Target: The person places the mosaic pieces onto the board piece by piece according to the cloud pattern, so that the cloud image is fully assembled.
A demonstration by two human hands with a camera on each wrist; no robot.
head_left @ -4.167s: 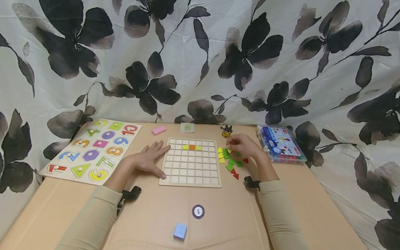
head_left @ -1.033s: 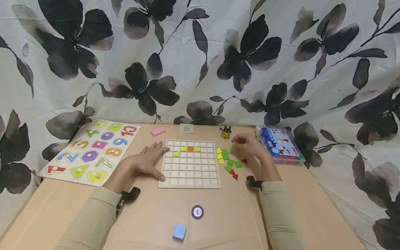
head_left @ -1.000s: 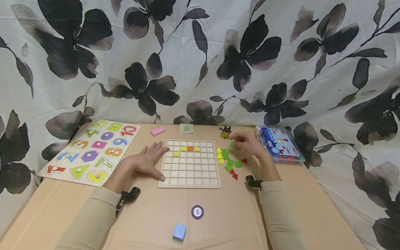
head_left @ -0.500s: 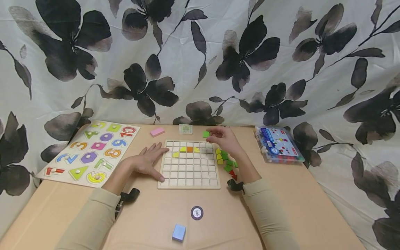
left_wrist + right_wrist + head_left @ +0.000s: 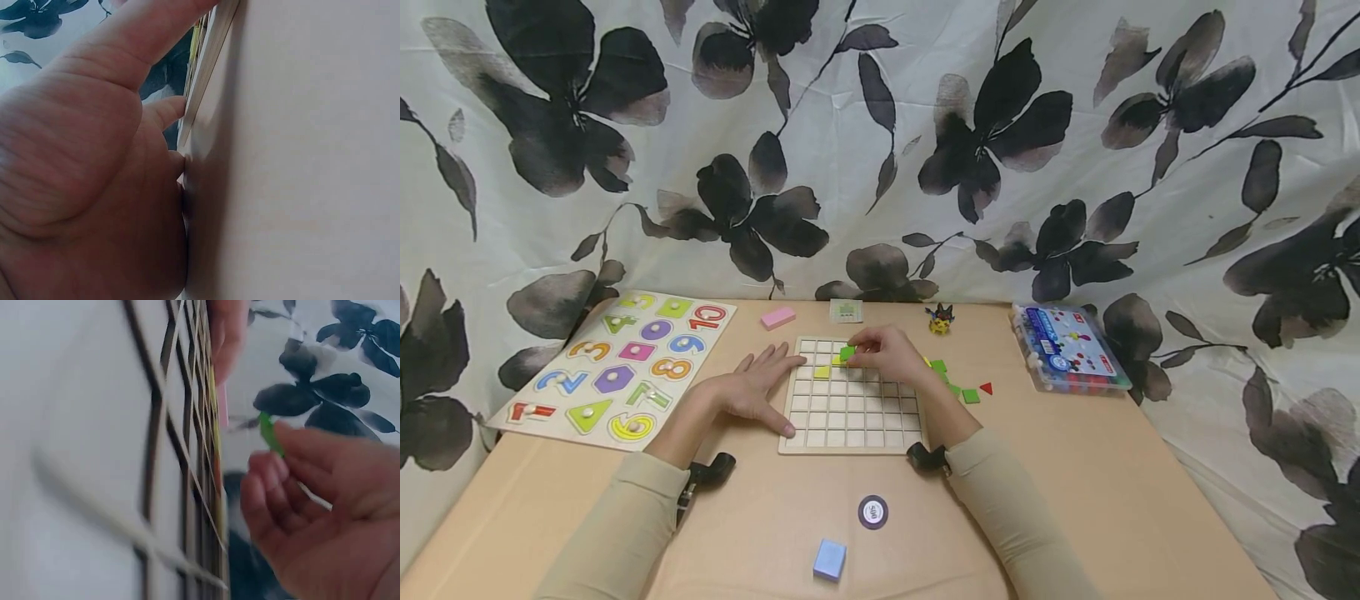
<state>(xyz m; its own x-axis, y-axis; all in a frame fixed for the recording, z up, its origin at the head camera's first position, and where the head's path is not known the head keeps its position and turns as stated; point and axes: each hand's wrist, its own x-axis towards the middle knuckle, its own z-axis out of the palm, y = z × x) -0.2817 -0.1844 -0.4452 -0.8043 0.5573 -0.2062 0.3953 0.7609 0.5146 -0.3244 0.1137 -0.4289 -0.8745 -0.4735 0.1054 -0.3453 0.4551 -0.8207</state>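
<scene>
The right hand (image 5: 887, 354) pinches a green square tile (image 5: 847, 352) between fingertips, holding it just above the upper rows of the wooden grid board (image 5: 850, 421), beside a yellow tile (image 5: 822, 372) already seated there. The left hand (image 5: 752, 387) lies flat, fingers straight, against the board's left edge.

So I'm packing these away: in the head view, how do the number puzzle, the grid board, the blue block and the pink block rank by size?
Largest to smallest:
1. number puzzle
2. grid board
3. blue block and pink block: too alike to rank; the blue one lies nearer the camera, the pink one farther off.
</scene>
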